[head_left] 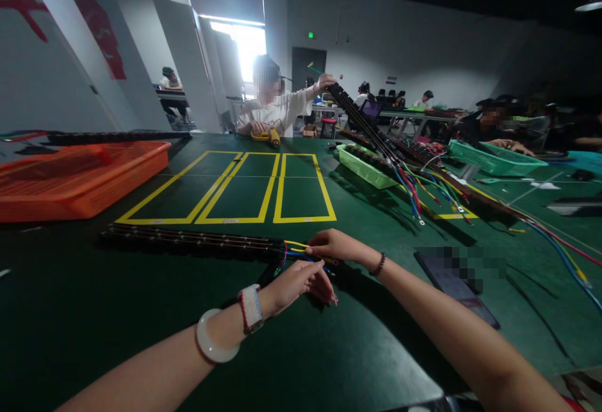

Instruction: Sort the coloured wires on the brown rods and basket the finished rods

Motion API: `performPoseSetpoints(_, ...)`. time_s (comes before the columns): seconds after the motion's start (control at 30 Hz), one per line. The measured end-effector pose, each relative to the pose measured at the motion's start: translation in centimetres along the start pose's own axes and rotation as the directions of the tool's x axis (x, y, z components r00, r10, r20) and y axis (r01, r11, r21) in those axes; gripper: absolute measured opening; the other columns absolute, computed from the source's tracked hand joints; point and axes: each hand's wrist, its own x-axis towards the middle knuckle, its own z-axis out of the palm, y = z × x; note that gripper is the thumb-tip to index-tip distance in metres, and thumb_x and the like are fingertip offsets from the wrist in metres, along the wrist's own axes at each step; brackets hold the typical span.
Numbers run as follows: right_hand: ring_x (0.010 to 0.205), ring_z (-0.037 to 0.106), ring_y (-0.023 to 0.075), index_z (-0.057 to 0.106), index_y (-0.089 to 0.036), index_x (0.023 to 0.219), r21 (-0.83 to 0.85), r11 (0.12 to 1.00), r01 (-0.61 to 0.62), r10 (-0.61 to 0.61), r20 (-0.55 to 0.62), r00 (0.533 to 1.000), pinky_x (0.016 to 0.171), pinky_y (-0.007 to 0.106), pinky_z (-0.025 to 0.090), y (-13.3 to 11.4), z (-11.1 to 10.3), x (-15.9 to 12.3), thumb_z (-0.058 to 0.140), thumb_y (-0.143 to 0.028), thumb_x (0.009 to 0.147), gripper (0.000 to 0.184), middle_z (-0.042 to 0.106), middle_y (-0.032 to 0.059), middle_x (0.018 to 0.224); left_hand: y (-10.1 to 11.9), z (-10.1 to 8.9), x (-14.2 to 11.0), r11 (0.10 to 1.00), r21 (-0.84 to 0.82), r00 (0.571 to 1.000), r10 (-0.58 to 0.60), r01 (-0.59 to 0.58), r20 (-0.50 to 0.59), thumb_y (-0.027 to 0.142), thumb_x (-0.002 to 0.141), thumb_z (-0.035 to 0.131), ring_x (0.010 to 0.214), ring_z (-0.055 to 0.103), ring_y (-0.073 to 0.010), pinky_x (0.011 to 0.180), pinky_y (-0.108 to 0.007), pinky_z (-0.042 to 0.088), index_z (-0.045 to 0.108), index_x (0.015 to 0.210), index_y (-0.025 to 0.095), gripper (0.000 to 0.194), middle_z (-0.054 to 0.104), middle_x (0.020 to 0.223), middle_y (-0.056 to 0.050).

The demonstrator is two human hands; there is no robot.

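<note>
A long black wire harness (197, 241) lies flat on the table, with yellow, blue and red wires coming out of its right end. My right hand (336, 246) is at those loose ends, its thumb and fingers closed on a yellow wire (295, 244). Just below and nearer to me is my left hand (301, 283), fingers apart and curving down loosely beside the blue wire's metal lug (333, 273). Nothing shows in its grasp. My hands partly cover the wire ends.
Yellow tape rectangles (305, 219) mark the green table beyond the harness. An orange basket (84, 189) stands left, a light green basket (367, 167) further back with harnesses. A phone (456, 286) lies right. Across the table, a person (273, 108) lifts another harness (362, 120).
</note>
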Motion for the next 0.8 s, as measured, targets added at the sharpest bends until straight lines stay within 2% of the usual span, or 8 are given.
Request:
performPoseSetpoints(0.13, 0.056, 0.047, 0.0084, 0.067, -0.009, 0.092, 0.004, 0.999, -0.04, 0.04, 0.057, 0.998, 0.05, 0.018, 0.034, -0.2, 0.2, 0.1, 0.058, -0.051, 0.079, 0.045, 0.061, 0.0014, 0.07, -0.1, -0.1, 0.0, 1.0, 0.004, 1.0, 0.007, -0.007, -0.008, 0.045, 0.086, 0.047, 0.074, 0.066, -0.0222, 0.075, -0.033, 0.049, 0.066, 0.074, 0.008, 0.043, 0.069, 0.078, -0.018)
performPoseSetpoints(0.23, 0.051, 0.039, 0.0067, 0.066, -0.008, 0.082, -0.004, 0.999, -0.037, 0.037, 0.077, 0.996, 0.046, 0.018, 0.029, -0.3, 0.4, 0.1, 0.058, -0.05, 0.079, 0.043, 0.052, -0.0023, 0.058, -0.2, -0.1, 0.1, 1.0, -0.002, 1.0, 0.007, -0.007, -0.019, 0.043, 0.087, 0.045, 0.074, 0.066, -0.022, 0.075, -0.034, 0.05, 0.066, 0.073, 0.009, 0.042, 0.069, 0.077, -0.017)
performPoseSetpoints(0.43, 0.05, 0.042, 0.0062, 0.067, -0.01, 0.088, -0.009, 1.0, -0.011, 0.013, 0.184, 0.983, 0.048, 0.016, 0.032, -0.2, 0.8, 0.2, 0.055, -0.027, 0.077, 0.023, 0.054, -0.0028, 0.06, -0.3, -0.2, 0.2, 0.999, -0.035, 1.0, -0.002, 0.001, -0.026, 0.045, 0.087, 0.044, 0.075, 0.067, -0.023, 0.075, -0.035, 0.05, 0.066, 0.074, 0.009, 0.044, 0.069, 0.076, -0.016)
performPoseSetpoints(0.6, 0.05, 0.042, 0.006, 0.067, -0.009, 0.078, -0.217, 0.976, 0.035, -0.017, 0.084, 0.996, 0.047, 0.016, 0.029, -1.1, 1.0, -0.1, 0.055, -0.021, 0.074, 0.017, 0.054, -0.0019, 0.058, -0.2, -0.2, 0.1, 0.998, -0.068, 1.0, -0.009, 0.008, -0.016, 0.051, 0.087, 0.04, 0.077, 0.067, -0.0244, 0.077, -0.036, 0.049, 0.066, 0.074, 0.008, 0.052, 0.069, 0.078, -0.018)
performPoseSetpoints(0.7, 0.054, 0.045, 0.0061, 0.066, -0.009, 0.082, -0.228, 0.972, 0.059, -0.053, 0.035, 0.998, 0.049, 0.015, 0.029, -1.7, 0.8, -0.2, 0.054, -0.019, 0.076, 0.017, 0.059, 0.0005, 0.067, -0.2, -0.3, 0.1, 0.997, -0.077, 1.0, -0.011, 0.009, -0.027, 0.052, 0.088, 0.038, 0.076, 0.067, -0.0243, 0.076, -0.037, 0.049, 0.065, 0.073, 0.008, 0.054, 0.069, 0.077, -0.018)
performPoseSetpoints(0.8, 0.054, 0.046, 0.006, 0.065, -0.008, 0.087, -0.194, 0.98, 0.045, -0.039, 0.033, 0.999, 0.048, 0.015, 0.028, -1.7, 0.6, -0.1, 0.052, -0.018, 0.079, 0.018, 0.06, 0.0017, 0.071, -0.3, -0.5, 0.2, 0.995, -0.1, 0.998, -0.017, 0.012, -0.054, 0.052, 0.089, 0.037, 0.075, 0.066, -0.0239, 0.075, -0.037, 0.049, 0.064, 0.073, 0.007, 0.054, 0.068, 0.077, -0.019)
